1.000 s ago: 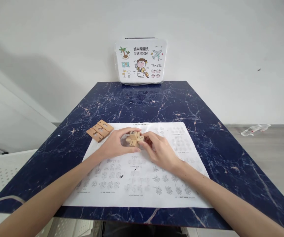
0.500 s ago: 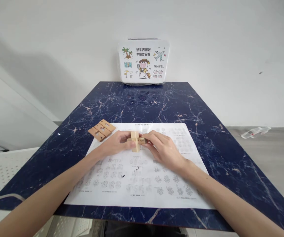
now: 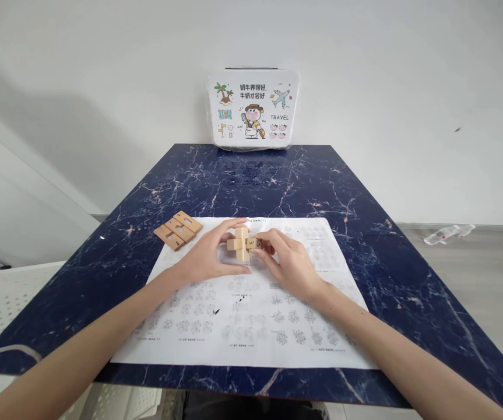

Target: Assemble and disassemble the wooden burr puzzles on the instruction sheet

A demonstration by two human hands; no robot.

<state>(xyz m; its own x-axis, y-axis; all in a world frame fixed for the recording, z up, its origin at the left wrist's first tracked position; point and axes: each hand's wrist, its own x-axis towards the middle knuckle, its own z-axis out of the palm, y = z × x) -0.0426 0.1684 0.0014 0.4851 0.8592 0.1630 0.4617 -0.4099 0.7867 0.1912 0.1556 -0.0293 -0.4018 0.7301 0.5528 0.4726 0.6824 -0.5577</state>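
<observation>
A small wooden interlocking puzzle (image 3: 242,247), made of crossed pale blocks, is held above the printed sheet. My right hand (image 3: 292,262) pinches its right end, where a block bears the number 3. Around its left side curves my left hand (image 3: 210,251), thumb and fingers spread apart, with a gap between them and the blocks. To the left, flat wooden pieces (image 3: 178,230) with cut-out slots and printed numbers lie side by side, partly over the sheet's corner.
The paper sheet (image 3: 242,350) with printed diagrams covers the near part of the dark blue marbled table (image 3: 251,195). A white illustrated case (image 3: 252,111) stands at the far edge against the wall. A pale cable (image 3: 10,349) crosses the left corner.
My left hand has let go of the puzzle and its fingers have spread. The puzzle has turned slightly, showing a block end on its left. My right hand keeps its hold.
</observation>
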